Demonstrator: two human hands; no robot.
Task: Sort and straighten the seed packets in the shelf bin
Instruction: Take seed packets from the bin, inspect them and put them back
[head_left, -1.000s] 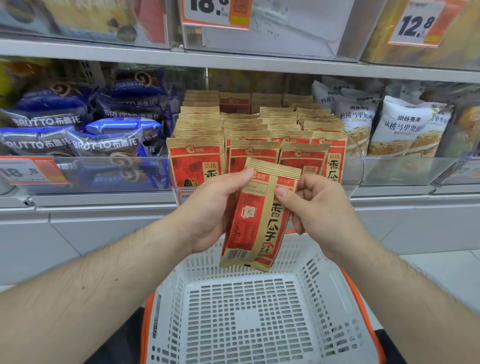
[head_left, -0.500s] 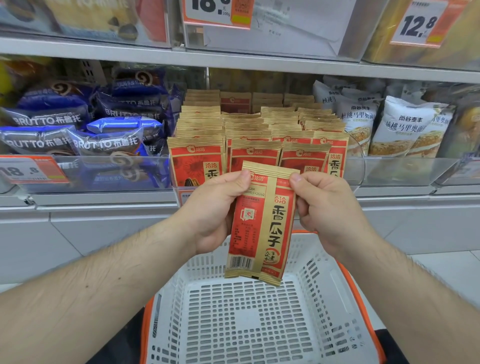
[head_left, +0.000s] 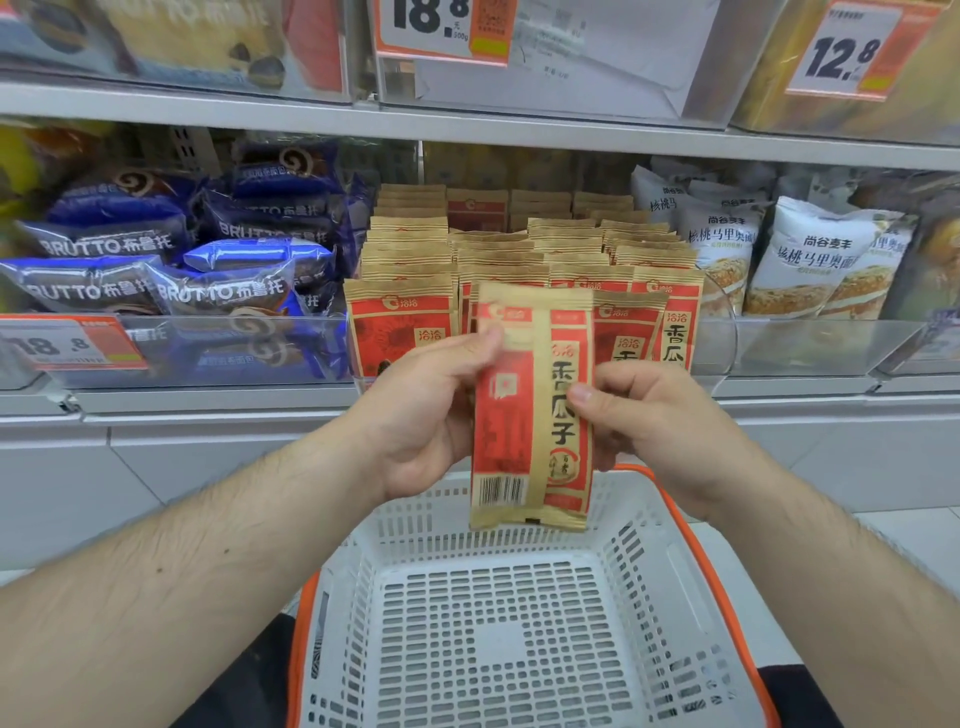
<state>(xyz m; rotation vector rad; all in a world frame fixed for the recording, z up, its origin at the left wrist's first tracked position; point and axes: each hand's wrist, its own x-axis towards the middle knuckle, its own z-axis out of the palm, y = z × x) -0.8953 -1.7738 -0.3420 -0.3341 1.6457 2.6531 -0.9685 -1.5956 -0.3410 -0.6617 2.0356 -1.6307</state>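
Holding one seed packet (head_left: 530, 410) upright between them, both hands are raised in front of the shelf bin (head_left: 719, 332). The left hand (head_left: 426, 415) pinches the packet's upper left edge, thumb on the printed face near the top and fingers behind. The right hand (head_left: 660, 415) grips the right edge at mid-height, its thumb pressing on the red panel with the large characters and its fingers curled behind. The packet hangs almost vertical, barcode at the bottom left, its lower edge just above the far rim of a white perforated basket (head_left: 519, 623) with an orange frame.

Behind the held packet, rows of matching packets (head_left: 519, 249) stand upright in the bin, tan top seals lined up front to back; the front row shows red faces through the bin's clear front wall. The held packet covers the middle of that front row.

Left of the bin on the same shelf lie blue bread packs (head_left: 156, 249) behind a price tag (head_left: 67, 343). To the right stand white snack bags (head_left: 810, 260). Two more price tags, 18.8 (head_left: 441, 26) and 12.8 (head_left: 841, 52), hang from the shelf above.
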